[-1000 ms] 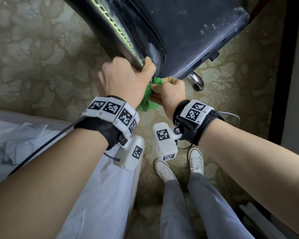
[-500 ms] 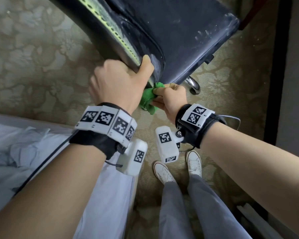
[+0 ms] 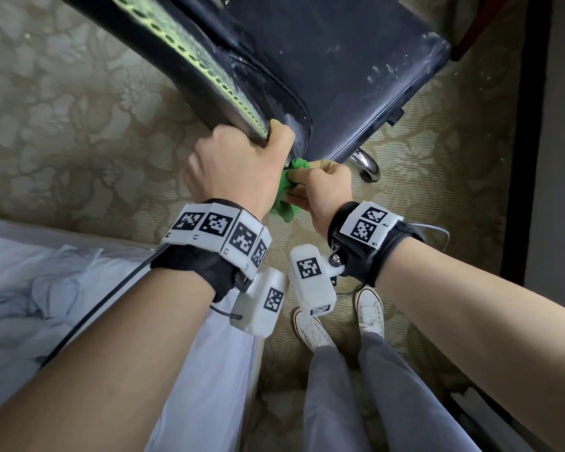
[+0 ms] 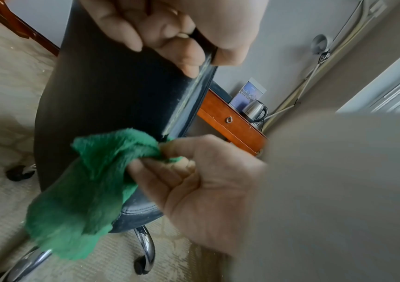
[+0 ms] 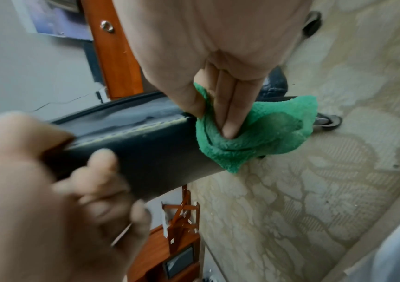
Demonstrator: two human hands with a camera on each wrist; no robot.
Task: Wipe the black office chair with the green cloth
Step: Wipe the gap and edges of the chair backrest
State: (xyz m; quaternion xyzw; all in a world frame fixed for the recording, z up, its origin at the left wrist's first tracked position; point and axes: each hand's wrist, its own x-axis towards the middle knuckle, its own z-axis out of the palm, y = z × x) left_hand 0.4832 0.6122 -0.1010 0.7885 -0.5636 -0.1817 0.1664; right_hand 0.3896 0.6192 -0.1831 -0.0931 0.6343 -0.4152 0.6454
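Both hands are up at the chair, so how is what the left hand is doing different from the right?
The left hand grips the black office chair bare, fingers wrapped over its stitched edge; the right hand holds the bunched green cloth against the chair lower down. The left steadies; the right wipes. Both wear tagged wristbands.
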